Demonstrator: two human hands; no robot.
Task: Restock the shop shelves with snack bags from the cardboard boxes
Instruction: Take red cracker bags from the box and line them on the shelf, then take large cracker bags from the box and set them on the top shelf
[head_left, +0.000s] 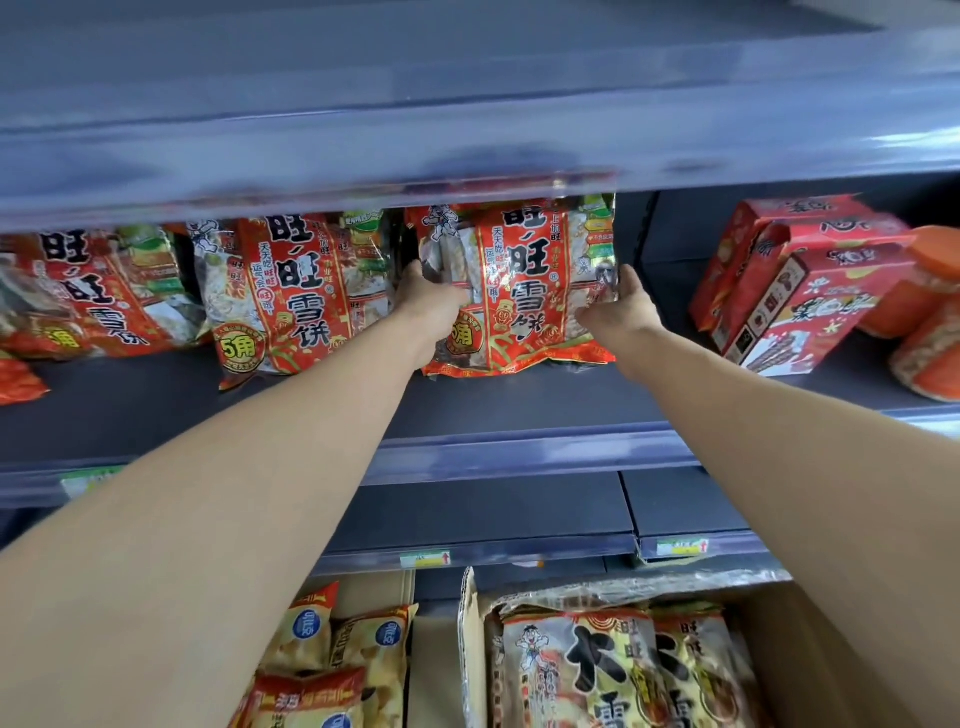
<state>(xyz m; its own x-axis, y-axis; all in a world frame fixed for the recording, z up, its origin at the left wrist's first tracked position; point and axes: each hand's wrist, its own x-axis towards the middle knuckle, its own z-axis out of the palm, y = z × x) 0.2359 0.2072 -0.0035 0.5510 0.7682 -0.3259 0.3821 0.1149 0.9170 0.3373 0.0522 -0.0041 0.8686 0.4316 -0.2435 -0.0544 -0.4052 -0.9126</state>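
A red snack bag (519, 291) with black characters stands upright on the dark middle shelf (519, 400). My left hand (428, 301) grips its left edge and my right hand (623, 301) grips its right edge. Left of it stand two more of the same red bags (296, 291) (98, 296). At the bottom, one open cardboard box (852, 654) holds yellow and red snack bags (613, 670). A second box (374, 592) to its left holds smaller yellow bags (363, 654).
Red cartons (800, 280) lean together on the same shelf at the right, with orange packs (935, 322) beyond them. The shelf above (467, 156) overhangs the bags' tops. A lower shelf (493, 514) with price tags runs beneath.
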